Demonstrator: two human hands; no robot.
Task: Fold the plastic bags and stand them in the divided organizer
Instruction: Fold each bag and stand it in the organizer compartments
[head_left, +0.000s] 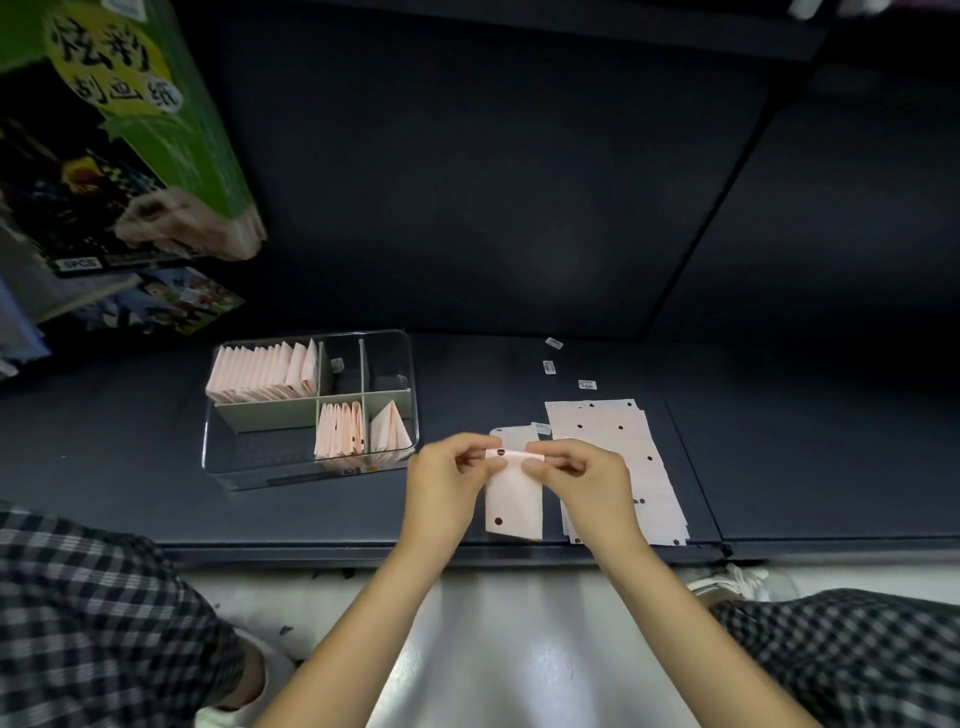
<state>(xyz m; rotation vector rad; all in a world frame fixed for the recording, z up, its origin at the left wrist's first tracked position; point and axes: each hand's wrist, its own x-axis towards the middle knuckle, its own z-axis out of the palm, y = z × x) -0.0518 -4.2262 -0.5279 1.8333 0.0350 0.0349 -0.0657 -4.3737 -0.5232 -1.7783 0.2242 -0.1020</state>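
Your left hand (448, 475) and right hand (583, 474) both pinch the top fold of a pink bag (514, 501), fingers curled and hiding its upper corners. It hangs over the near desk (519, 364) edge, between the organizer (309, 408) left and the flat stack (618, 457) right, partly covered by your wrist.

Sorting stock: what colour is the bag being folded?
Pale pink with dark dots, in the head view: bag.
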